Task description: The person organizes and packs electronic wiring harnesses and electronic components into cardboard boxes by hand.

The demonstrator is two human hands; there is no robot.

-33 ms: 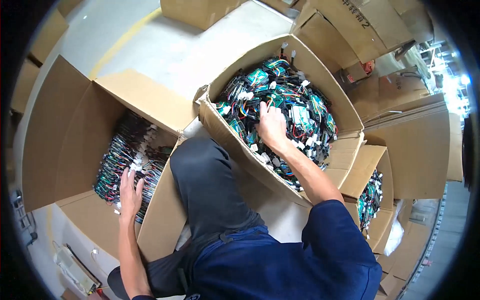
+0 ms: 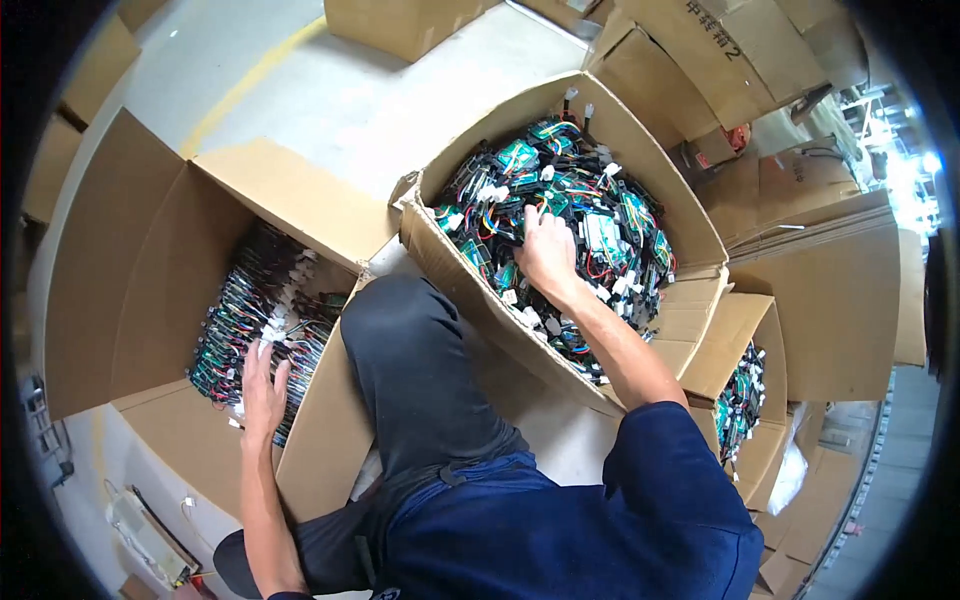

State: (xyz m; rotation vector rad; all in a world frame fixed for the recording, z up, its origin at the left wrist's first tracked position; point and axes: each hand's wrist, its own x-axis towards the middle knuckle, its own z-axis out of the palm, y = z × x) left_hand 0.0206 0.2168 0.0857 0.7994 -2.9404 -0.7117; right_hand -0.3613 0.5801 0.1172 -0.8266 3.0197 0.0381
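Note:
My right hand reaches into the large carton in front of me, its fingers curled down among a jumbled heap of small green circuit boards with wires. Its fingertips are partly hidden, so what they grip cannot be made out. On the left, my left hand rests with its fingers apart at the edge of neatly packed rows of wired circuit boards. White plug connectors sit just beyond its fingertips. These rows stand inside an open carton with raised flaps.
A smaller carton with more wired boards stands at the right. Stacked cartons rise at the back right, and another carton stands on the floor at the back. My knee is between the two main cartons.

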